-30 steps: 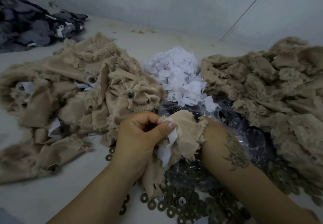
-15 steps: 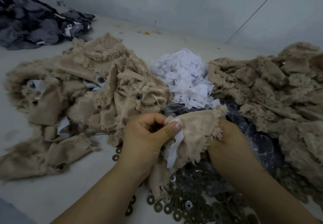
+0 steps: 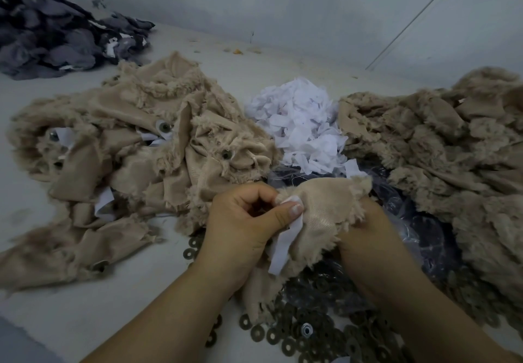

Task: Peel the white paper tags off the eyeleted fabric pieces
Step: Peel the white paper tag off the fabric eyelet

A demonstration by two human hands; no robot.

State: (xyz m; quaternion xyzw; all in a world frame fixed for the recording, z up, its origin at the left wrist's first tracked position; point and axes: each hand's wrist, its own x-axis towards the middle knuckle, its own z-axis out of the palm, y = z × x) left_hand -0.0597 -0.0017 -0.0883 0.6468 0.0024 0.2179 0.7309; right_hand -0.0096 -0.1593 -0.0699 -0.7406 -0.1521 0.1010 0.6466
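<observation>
Pale grey walls meet the light tabletop (image 3: 70,300) at the far side, and on it lie heaps of cloth. My left hand (image 3: 243,221) is curled closed, and its thumb presses the top end of the white paper tag (image 3: 283,246) against the bent fingers. The tag hangs down as a loose strip along the near left edge of the beige fabric piece (image 3: 325,210). My right hand (image 3: 365,238) is under this piece, on its right side, and the cloth hides the fingers, so I cannot tell how they hold it.

I judge the fabric as soft and light, with frayed edges, so it will fold and give way when I pull. The paper is thin and may tear, so it is better to pinch it close to the place where it joins the cloth.

At the far left is the pile of tagged fabric pieces (image 3: 135,142), at the far right the other beige pile (image 3: 441,147), and between them the heap of white tags (image 3: 302,125). Metal rings (image 3: 305,331) lie near my wrists.
</observation>
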